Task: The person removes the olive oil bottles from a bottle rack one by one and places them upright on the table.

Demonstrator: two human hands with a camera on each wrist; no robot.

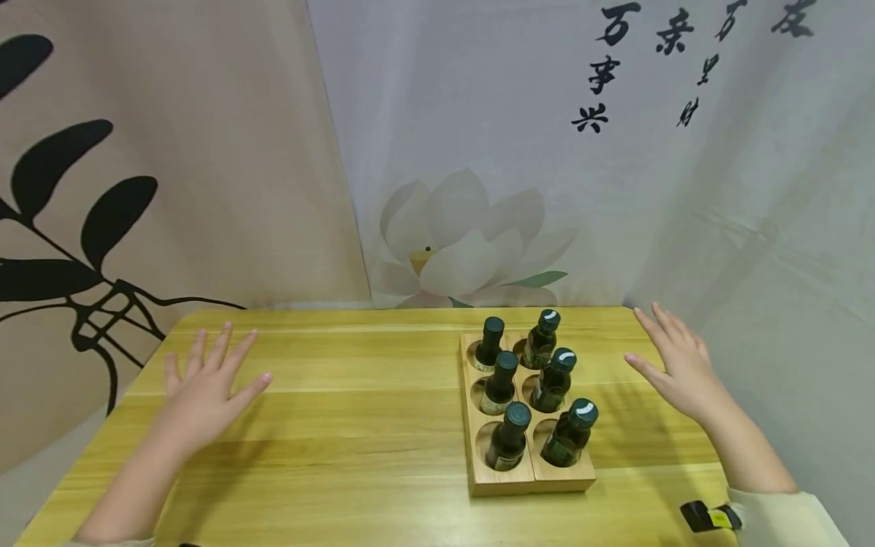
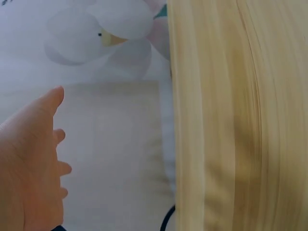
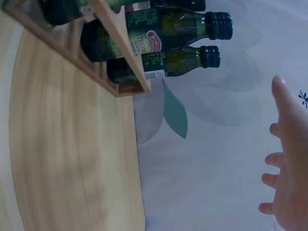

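Observation:
My left hand (image 1: 205,391) is held over the left side of the wooden table (image 1: 328,425), fingers spread and holding nothing. On the other side, my right hand (image 1: 683,372) hovers with straight fingers to the right of a wooden bottle rack (image 1: 499,486), apart from it. Several small dark green bottles stand in the rack's round holes in two columns. The right column has wider bottles (image 1: 552,384) with white marks on their caps; the left column has slimmer-necked bottles (image 1: 502,386). In the right wrist view a green bottle (image 3: 159,33) shows its label through the rack's open side.
Behind the table hangs a pale cloth (image 1: 444,114) printed with a lotus flower, dark leaves and black characters. The table's far edge meets this cloth. A black band with a yellow patch (image 1: 719,519) is at the right wrist.

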